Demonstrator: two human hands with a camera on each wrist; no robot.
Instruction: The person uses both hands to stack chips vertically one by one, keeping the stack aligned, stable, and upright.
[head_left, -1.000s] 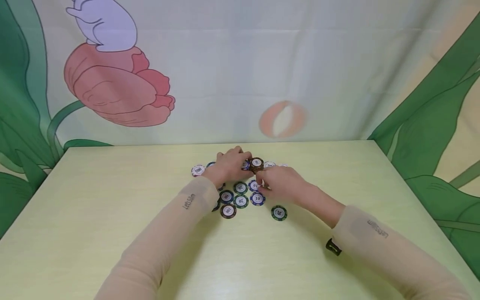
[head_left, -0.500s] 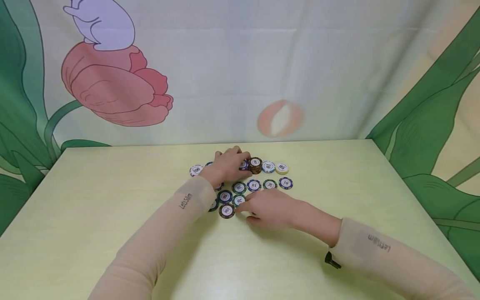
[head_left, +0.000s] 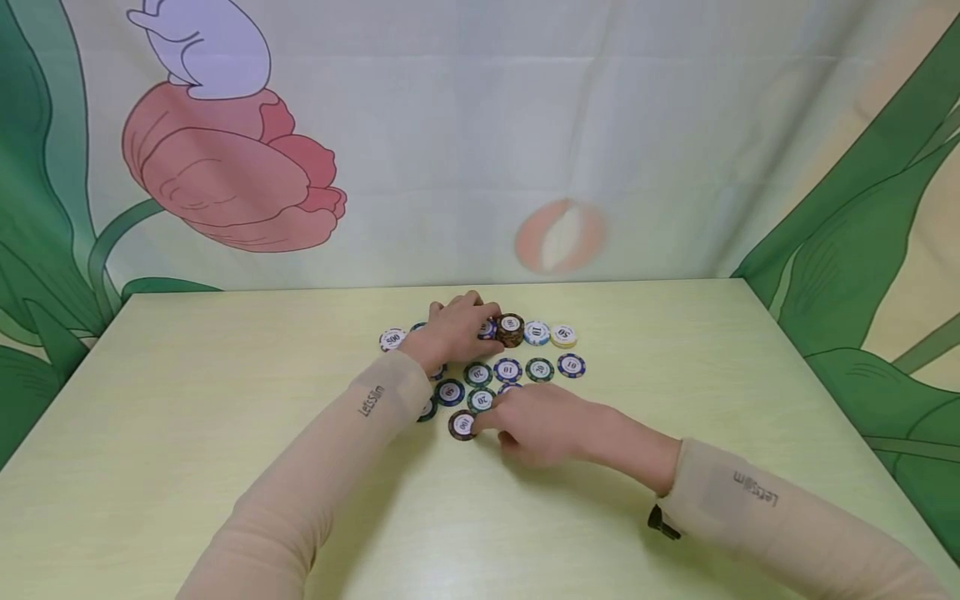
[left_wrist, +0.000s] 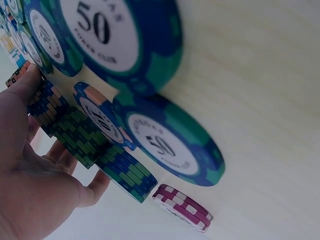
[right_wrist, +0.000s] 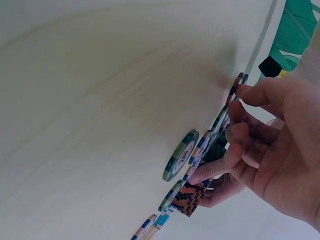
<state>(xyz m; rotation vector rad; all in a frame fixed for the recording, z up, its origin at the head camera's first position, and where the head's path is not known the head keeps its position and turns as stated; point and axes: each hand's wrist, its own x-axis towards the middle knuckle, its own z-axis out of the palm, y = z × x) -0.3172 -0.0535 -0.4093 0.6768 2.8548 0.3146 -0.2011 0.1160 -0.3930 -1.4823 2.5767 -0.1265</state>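
Poker chips lie in rows near the back of the table. My left hand (head_left: pixel 453 329) reaches over the back row of stacks. Its thumb is in front and its fingers are behind the blue-and-orange poker chip stack (left_wrist: pixel 47 102), green stack (left_wrist: pixel 80 132) and blue-green stack (left_wrist: pixel 130 172); its palm hides part of them. Beside the thumb stands a dark brown and orange stack (right_wrist: pixel 187 201). My right hand (head_left: pixel 551 421) touches a dark-edged 100 poker chip (head_left: pixel 462 425) with its index fingertip. The thumb stays apart from that chip, with the other fingers bent.
Right of the brown stack stand a light blue stack (head_left: pixel 536 333) and a yellow-edged stack (head_left: pixel 563 336). Single chips lie in front, including a 20 chip (head_left: pixel 539 369) and a 10 chip (head_left: pixel 572 365). At the left end is a 500 chip (head_left: pixel 392 340).
My right hand has come down-left from the middle row to the 100 chip, which has slid slightly right. The lone 20 chip at the front right is gone from its spot. My left hand stays put.
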